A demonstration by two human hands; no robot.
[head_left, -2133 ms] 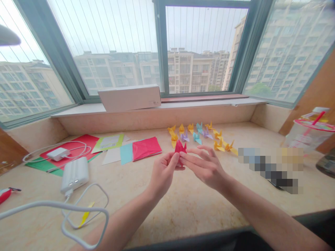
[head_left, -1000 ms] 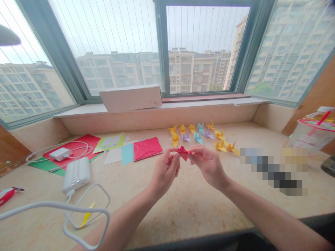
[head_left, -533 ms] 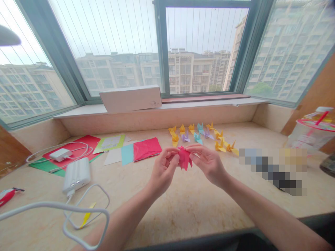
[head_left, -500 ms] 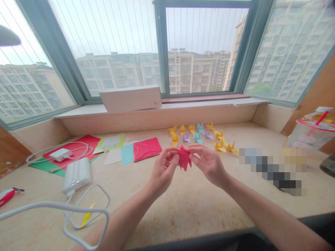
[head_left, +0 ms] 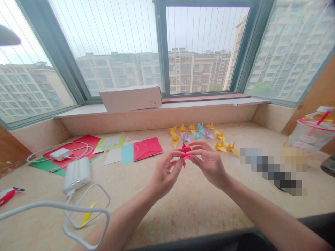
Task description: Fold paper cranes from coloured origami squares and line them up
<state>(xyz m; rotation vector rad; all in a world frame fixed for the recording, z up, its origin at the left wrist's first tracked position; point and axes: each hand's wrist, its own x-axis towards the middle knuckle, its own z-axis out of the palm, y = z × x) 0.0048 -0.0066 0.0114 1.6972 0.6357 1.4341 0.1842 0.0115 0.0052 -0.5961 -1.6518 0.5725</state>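
A small red folded paper piece (head_left: 184, 152) is held above the stone counter, pinched between both hands. My left hand (head_left: 164, 172) grips its left side with thumb and forefinger. My right hand (head_left: 208, 162) closes on its right side, fingers curled over the top. Most of the red piece is hidden behind my fingers. Just beyond it lie several folded paper cranes (head_left: 201, 134) in yellow, blue and purple.
Red paper sheets (head_left: 146, 148) and other coloured sheets (head_left: 111, 143) lie left of my hands. A white power bank (head_left: 76, 175) with looping cables (head_left: 86, 212), a charger (head_left: 59, 153), a white box (head_left: 131, 98) on the sill and a lidded plastic cup (head_left: 312, 134) at right.
The red paper piece went from upright to hanging down, and is now flatter and more covered by my fingers. Both hands stay close together at the same spot.
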